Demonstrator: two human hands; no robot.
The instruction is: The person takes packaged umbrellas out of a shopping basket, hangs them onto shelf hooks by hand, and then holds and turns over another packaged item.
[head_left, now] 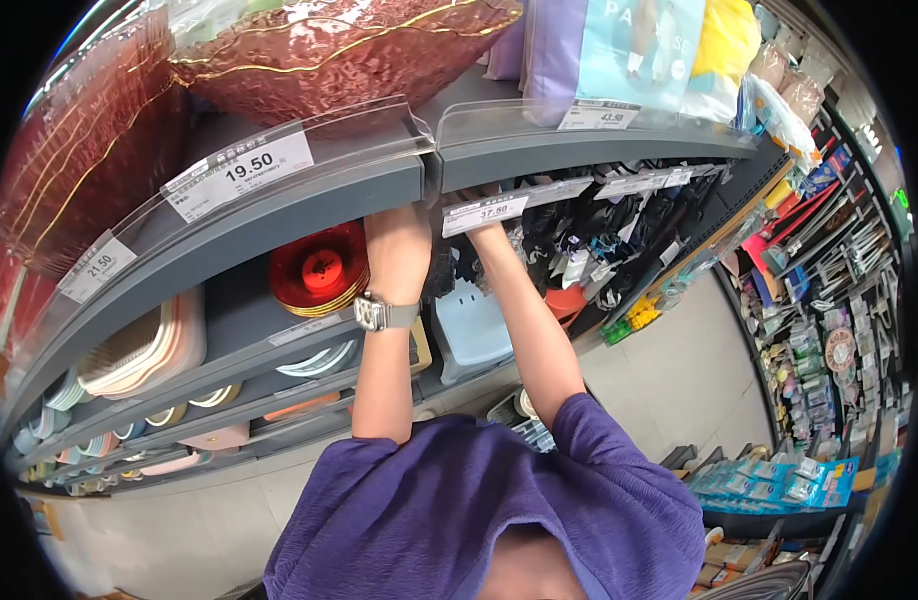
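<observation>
Both arms reach up and forward beneath a grey shelf board (309, 200). My left hand (398, 232), with a watch (379, 313) on its wrist, goes under the board's edge, and its fingers are hidden. Just left of that hand sits a stack of red dishes with gold rims (322, 268). My right hand (485, 215) passes behind a price strip marked 37.50 (486, 214), its fingers out of sight too. Dark packaged goods (589, 240) hang close on its right. What either hand touches cannot be made out.
Large red glass bowls with gold edges (349, 60) and wrapped packs (619, 50) stand on the top shelf. A light blue plastic stool (474, 325) is below, between my arms. Trays (144, 350) fill lower shelves at left. Goods racks (839, 330) line the right side.
</observation>
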